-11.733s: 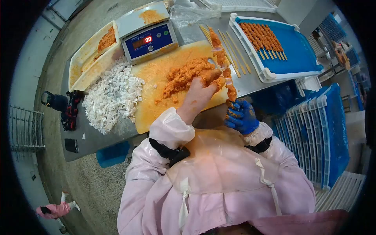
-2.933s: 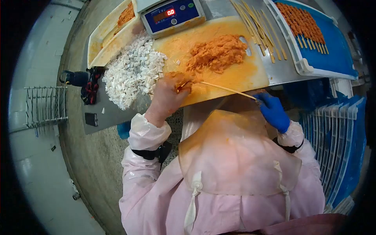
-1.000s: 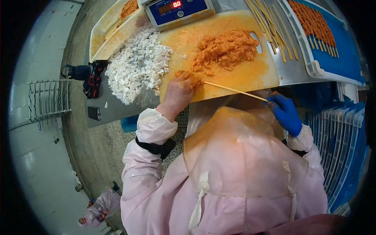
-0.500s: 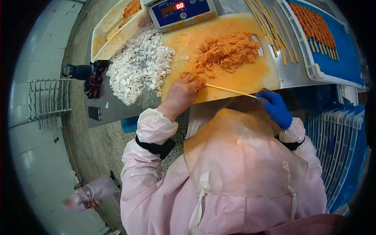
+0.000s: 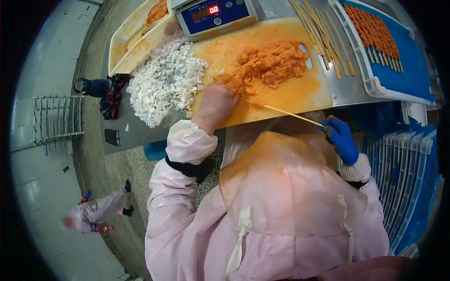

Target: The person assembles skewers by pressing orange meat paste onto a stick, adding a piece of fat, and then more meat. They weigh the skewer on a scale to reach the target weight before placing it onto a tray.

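My left hand (image 5: 218, 100) is bare and curled at the left part of the cutting board (image 5: 220, 51), its fingers closed on some orange minced meat (image 5: 236, 85). In a blue glove, my right hand (image 5: 340, 138) grips a thin wooden skewer (image 5: 293, 114) by one end, off the board's near right edge. The skewer's other end points toward the left hand and stands apart from it. A mound of orange minced meat (image 5: 274, 63) lies on the board. Small white cubes (image 5: 164, 84) are heaped left of the left hand.
A digital scale (image 5: 216, 22) stands behind the board. Bare skewers (image 5: 323, 37) lie to its right, beside a blue-lined tray (image 5: 408, 70) of meat-covered skewers (image 5: 372, 33). A white tub (image 5: 124, 42) is at the back left. Another person (image 5: 96, 213) is on the floor area at far left.
The skewer's far end has come away from my left hand as my right hand moved slightly right and down. My left hand shifted a little up and left. The distant person moved.
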The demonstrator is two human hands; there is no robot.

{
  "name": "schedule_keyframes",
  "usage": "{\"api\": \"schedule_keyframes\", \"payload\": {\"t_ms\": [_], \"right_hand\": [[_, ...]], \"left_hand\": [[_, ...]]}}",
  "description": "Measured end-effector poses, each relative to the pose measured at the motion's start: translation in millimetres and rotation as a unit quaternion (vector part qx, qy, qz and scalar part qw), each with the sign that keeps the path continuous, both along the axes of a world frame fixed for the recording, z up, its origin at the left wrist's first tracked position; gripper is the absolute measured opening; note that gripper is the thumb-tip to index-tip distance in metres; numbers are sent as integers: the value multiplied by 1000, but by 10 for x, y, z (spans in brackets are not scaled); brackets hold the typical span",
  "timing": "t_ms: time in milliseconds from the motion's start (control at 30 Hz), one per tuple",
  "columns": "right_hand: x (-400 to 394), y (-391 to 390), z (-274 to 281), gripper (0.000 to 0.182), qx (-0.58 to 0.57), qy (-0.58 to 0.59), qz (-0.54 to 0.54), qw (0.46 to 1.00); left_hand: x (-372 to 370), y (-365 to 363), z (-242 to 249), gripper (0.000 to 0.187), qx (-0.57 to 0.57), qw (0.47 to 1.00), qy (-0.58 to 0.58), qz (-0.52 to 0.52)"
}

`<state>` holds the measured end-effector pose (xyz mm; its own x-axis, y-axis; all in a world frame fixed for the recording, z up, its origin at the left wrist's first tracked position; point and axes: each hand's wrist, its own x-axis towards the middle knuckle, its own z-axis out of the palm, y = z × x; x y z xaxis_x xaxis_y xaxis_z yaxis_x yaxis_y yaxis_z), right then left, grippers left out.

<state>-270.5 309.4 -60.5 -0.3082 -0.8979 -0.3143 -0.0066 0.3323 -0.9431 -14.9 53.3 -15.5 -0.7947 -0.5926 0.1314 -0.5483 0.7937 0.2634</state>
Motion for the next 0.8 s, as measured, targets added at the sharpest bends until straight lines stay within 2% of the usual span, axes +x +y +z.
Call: {"api": "schedule_keyframes", "payload": {"t_ms": [100,167,300,333,367,433,467,533,633,667,733,800], "right_hand": [[-41,94,21,13,4,16,-27,999],[-100,112,112,13,48,16,-23,998],[-107,99,125,12,12,-7,-28,1000],[-89,69,165,12,-2,25,-22,999],[-71,46,187,11,-16,57,-16,998],[-51,28,188,11,-18,54,-20,998],[-47,23,186,11,-19,52,-24,998],[-54,14,183,11,-18,50,-21,998],[-38,5,205,11,-20,58,-25,998],[-35,-3,224,11,-24,67,-31,997],[-62,-16,248,11,-20,99,-12,995],[-83,0,265,11,-14,130,7,991]], "left_hand": [[29,20,-56,24,-29,999,-7,-29],[77,49,-89,24,-42,998,3,-48],[213,136,-177,22,-27,996,0,-87],[235,153,-186,22,-21,995,-4,-100],[250,166,-186,22,-21,995,-4,-100],[240,191,-105,22,-17,993,68,-92],[239,201,-76,22,-17,993,68,-92],[241,214,-32,27,5,1000,21,-20],[207,184,8,31,-33,999,41,-12],[202,154,6,31,-33,999,41,-12],[219,93,4,34,-12,996,-13,-89],[229,111,29,33,-11,996,-7,-83]]}}
